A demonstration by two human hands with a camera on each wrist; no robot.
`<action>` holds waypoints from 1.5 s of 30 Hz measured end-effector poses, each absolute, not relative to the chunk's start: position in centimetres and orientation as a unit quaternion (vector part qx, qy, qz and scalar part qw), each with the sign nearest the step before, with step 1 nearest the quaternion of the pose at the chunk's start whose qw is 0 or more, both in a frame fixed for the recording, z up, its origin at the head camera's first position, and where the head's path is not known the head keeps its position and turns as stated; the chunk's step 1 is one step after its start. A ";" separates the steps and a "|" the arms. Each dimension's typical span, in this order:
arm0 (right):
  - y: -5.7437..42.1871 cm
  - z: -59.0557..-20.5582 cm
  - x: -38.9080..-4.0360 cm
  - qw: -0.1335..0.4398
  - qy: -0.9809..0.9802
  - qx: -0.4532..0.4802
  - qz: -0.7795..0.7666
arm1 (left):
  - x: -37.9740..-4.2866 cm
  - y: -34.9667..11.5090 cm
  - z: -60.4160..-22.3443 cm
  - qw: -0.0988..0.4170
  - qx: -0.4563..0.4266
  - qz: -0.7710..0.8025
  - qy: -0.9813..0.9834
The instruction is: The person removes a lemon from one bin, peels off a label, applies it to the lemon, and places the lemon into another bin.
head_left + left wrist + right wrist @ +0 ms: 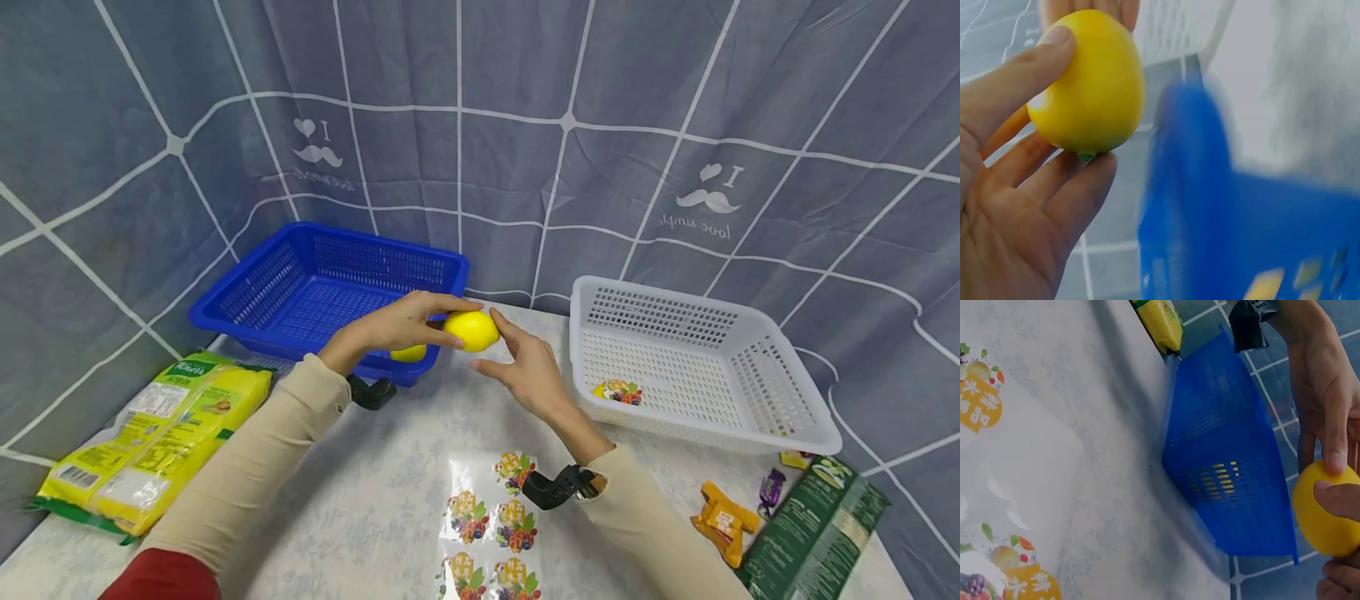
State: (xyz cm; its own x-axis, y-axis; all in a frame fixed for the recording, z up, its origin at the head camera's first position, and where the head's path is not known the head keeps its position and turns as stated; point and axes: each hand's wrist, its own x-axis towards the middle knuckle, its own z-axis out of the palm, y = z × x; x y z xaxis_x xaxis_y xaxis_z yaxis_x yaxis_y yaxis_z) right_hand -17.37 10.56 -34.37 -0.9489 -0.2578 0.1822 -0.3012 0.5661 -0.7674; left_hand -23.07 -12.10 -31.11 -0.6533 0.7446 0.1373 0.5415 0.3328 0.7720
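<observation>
My left hand [405, 322] grips a yellow lemon [471, 331] between thumb and fingers, above the near right corner of the blue basket [330, 292]. A green stem end shows on the lemon [1088, 81] in the left wrist view. From the other side my right hand [528, 367] reaches to it, the index fingertip at the lemon's right end. In the head view, the right thumb appears slightly apart from it, below. Another yellow fruit [408, 353] lies inside the blue basket, partly hidden by my left hand.
On the right stands a white basket [667, 367] with a fruit-printed sticker [621, 392] inside. A sticker sheet [491, 533] lies at the front. The yellow Knorr bag [157, 442] is at left; a green packet [817, 525] and an orange wrapper [724, 522] are at right.
</observation>
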 end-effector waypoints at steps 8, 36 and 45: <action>12.2 -34.9 -17.4 0.010 -0.857 0.164 0.489 | -22.7 -8.8 -32.7 0.107 0.422 0.416 0.799; 13.7 -39.7 -17.0 0.011 -0.918 0.071 0.390 | -22.0 -3.6 -38.8 0.106 0.382 0.321 0.860; 14.4 -40.8 -17.4 -0.008 -0.922 0.083 0.379 | -22.5 -3.6 -39.5 0.133 0.366 0.326 0.861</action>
